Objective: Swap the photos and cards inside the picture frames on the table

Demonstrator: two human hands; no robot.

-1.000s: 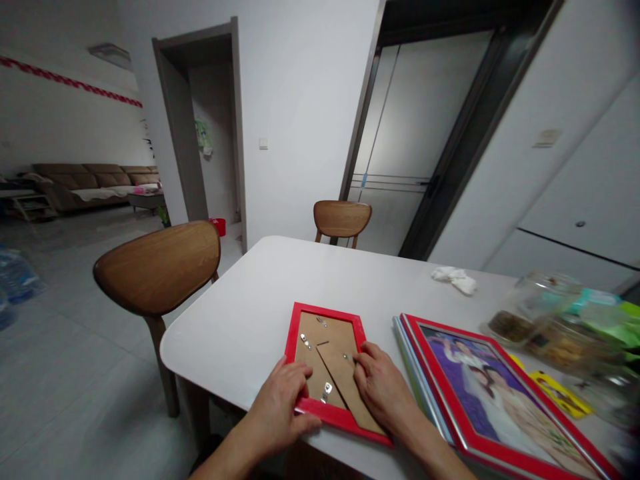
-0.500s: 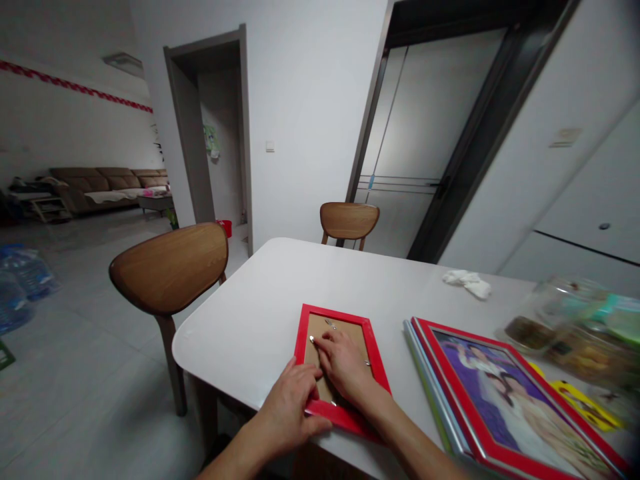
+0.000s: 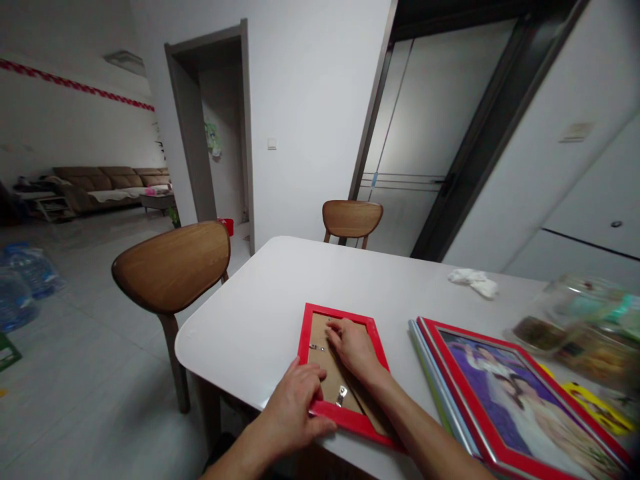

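A red picture frame [image 3: 345, 417] lies face down near the front edge of the white table, its brown backing board [image 3: 320, 333] showing. Small metal clips sit on the board, one at the left side [image 3: 315, 347] and one near the lower end [image 3: 341, 396]. My left hand [image 3: 299, 400] grips the frame's lower left corner, thumb along the near edge and fingers over the board. Over the upper part of the board is my right hand [image 3: 353, 343], its fingers pinched together at the top; what is between the fingertips is hidden.
Right of the frame lies a stack of frames, topped by a red-edged photo [image 3: 505, 393]. Beyond are clear containers [image 3: 590, 340], a yellow item [image 3: 597, 407] and white tissue [image 3: 474, 281]. Wooden chairs stand at the left [image 3: 175, 267] and far side [image 3: 353, 219].
My right hand has moved up from the left clip to the top of the board, uncovering the left and lower clips. My left hand stays on the frame corner.
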